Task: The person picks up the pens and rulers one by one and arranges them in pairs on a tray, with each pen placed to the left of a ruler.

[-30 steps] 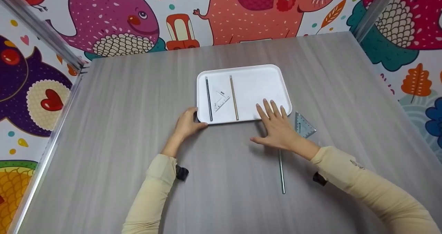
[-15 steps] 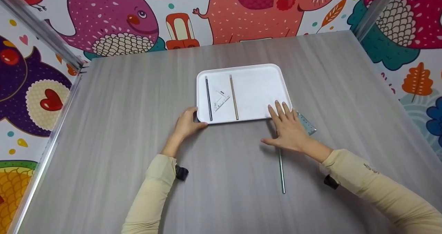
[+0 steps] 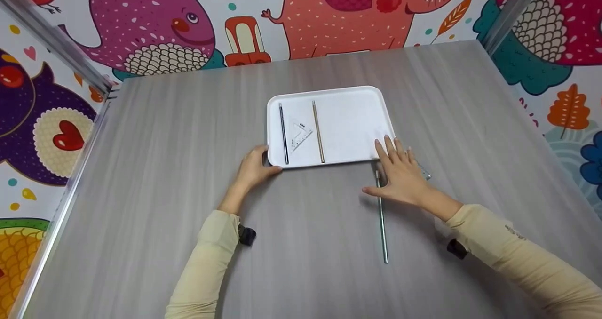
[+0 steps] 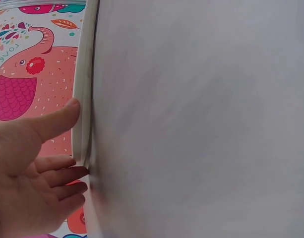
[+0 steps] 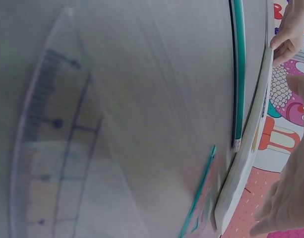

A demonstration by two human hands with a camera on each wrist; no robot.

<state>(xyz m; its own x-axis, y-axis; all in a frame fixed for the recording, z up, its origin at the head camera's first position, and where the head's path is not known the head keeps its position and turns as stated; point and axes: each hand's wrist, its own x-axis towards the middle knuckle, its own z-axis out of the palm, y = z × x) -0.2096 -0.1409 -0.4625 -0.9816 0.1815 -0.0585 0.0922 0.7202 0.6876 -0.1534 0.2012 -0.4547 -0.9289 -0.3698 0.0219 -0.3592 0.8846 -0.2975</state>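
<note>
My left hand [image 3: 254, 168] grips the near left corner of a white tray [image 3: 348, 116], thumb along its front edge. In the left wrist view, the thumb presses the tray's rim [image 4: 81, 119]. My right hand [image 3: 402, 175] is spread over the near right corner, fingers fairly straight; contact there cannot be told. Beneath it lies a bluish set square [image 3: 425, 172], mostly covered. A green pencil [image 3: 383, 234] lies on the table beside that hand. On the tray are a dark pencil [image 3: 284, 135], a small clear set square [image 3: 301, 135] and a gold pencil [image 3: 319, 133].
Close to the right wrist camera is a clear plastic measuring piece [image 5: 47, 148] with dark markings. The grey table [image 3: 178, 135] extends around the tray. Printed walls [image 3: 338, 22] rise at its back and sides.
My right hand has shifted rightward along the tray's near edge, now covering most of the bluish set square and uncovering the green pencil's far end. My left hand stays at its corner.
</note>
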